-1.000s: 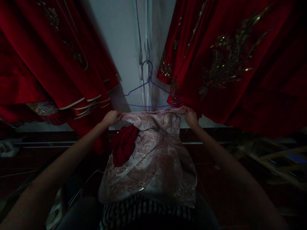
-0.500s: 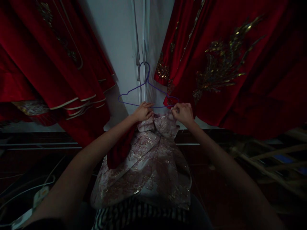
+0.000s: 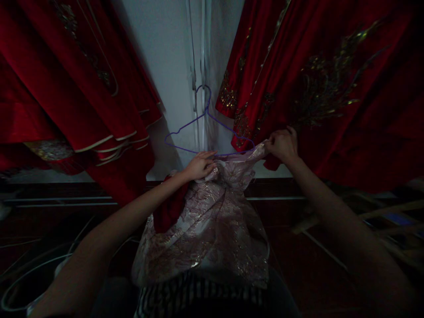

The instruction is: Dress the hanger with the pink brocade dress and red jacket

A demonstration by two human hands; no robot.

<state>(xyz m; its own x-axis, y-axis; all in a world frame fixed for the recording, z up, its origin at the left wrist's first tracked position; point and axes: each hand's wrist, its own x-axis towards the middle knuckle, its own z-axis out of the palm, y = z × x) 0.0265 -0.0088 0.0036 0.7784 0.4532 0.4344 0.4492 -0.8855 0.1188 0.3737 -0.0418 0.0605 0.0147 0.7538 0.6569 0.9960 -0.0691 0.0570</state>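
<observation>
Garment (image 3: 218, 221): pale pink, patterned with flowers and glinting metallic thread. The body hangs loose and creased, widening downward; the upper edge is bunched at left and drawn taut at right into a corner reaching past the hanger's right end. Hanger (image 3: 188, 125): thin, purple, hook uppermost, its lower bar close along the garment's upper edge; whether the two touch cannot be told.
</observation>
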